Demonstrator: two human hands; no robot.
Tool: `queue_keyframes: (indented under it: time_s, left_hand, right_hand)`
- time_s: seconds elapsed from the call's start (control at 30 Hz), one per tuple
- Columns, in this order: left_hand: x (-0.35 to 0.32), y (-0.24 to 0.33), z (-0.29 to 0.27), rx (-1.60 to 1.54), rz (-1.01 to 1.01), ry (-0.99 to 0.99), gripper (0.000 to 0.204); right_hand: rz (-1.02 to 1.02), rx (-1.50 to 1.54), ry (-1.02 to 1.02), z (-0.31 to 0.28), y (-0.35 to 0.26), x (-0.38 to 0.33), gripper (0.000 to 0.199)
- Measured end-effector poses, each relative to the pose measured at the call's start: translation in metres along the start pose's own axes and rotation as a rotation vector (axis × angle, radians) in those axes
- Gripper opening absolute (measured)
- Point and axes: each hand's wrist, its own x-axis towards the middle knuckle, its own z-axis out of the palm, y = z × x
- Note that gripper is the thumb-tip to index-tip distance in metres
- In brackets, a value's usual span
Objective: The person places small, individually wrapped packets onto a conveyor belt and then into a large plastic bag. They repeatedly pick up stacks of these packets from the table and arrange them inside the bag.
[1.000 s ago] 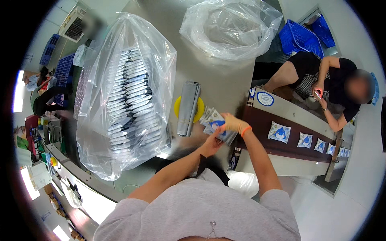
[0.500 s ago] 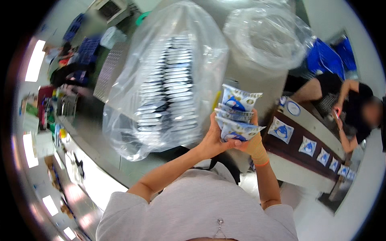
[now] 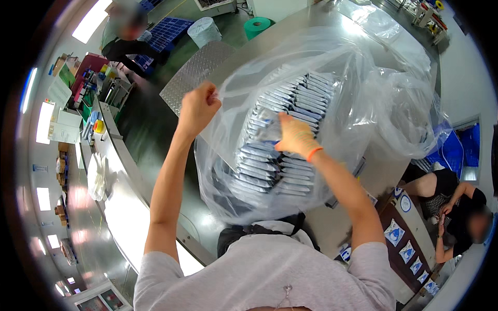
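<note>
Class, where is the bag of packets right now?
In the head view, the bag lies near the middle, right of the left hand and to the upper left of the conveyor.

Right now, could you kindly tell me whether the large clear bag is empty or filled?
Filled, at least partly: two rows of packets show inside the clear bag. Whether it is completely full, I cannot tell.

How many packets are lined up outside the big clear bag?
5, starting on the brown belt and going down-right: first packet, second packet, third packet, fourth packet, fifth packet. More may be hidden beyond.
</note>
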Motion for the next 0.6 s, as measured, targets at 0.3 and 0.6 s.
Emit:
queue_keyframes:
  time_s: [0.3, 0.6]
  left_hand:
    - [-0.034, -0.105, 0.134, -1.564, -0.444, 0.016, 0.025]
    - [-0.058, -0.096, 0.219, -1.664, -0.623, -0.265, 0.024]
  right_hand:
    - [-0.348, 0.529, 0.207, 0.063, 0.011, 0.051, 0.057]
    - [-0.006, 1.132, 0.493, 0.142, -0.023, 0.05, 0.039]
